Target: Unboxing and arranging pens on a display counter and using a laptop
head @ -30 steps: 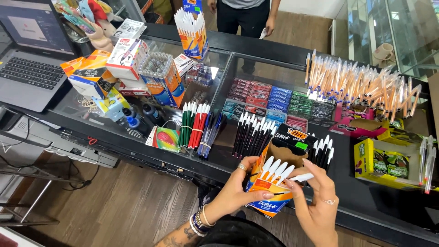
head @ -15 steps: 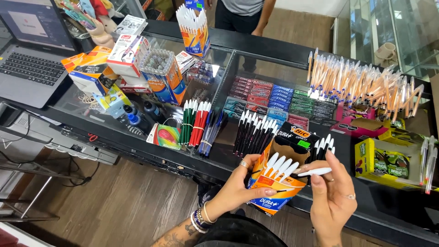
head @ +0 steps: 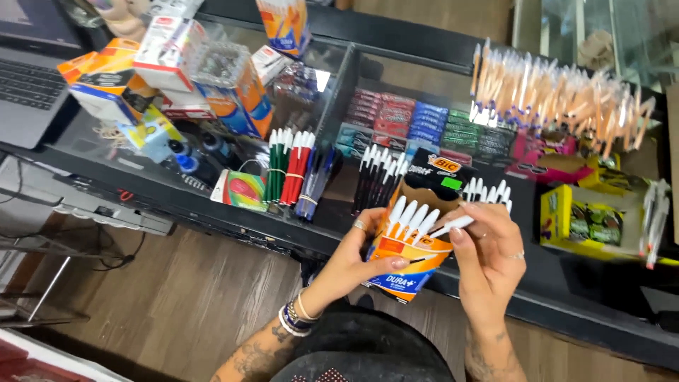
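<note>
My left hand [head: 362, 253] grips an orange, white and blue cardboard pen box [head: 408, 256] by its lower side, tilted over the counter's front edge. Several white-capped pens [head: 409, 216] stick out of its open top. My right hand [head: 489, 260] pinches one white-capped pen [head: 453, 226] at the box's mouth, beside the others. Just behind the box stands a black and orange pen carton [head: 440, 171] with more white-capped pens [head: 488, 191].
On the glass counter [head: 332, 212] lie bundles of green, red and blue pens [head: 296, 170] and black pens [head: 378, 177]. Orange pens [head: 559, 92] fan out at the back right. Stacked boxes [head: 177, 71], a laptop [head: 32, 78] and a yellow display box [head: 590, 223] stand around.
The box has stayed in my left hand while my right hand shifted the single white-capped pen closer to the box's mouth. The view has moved nearer to the counter.
</note>
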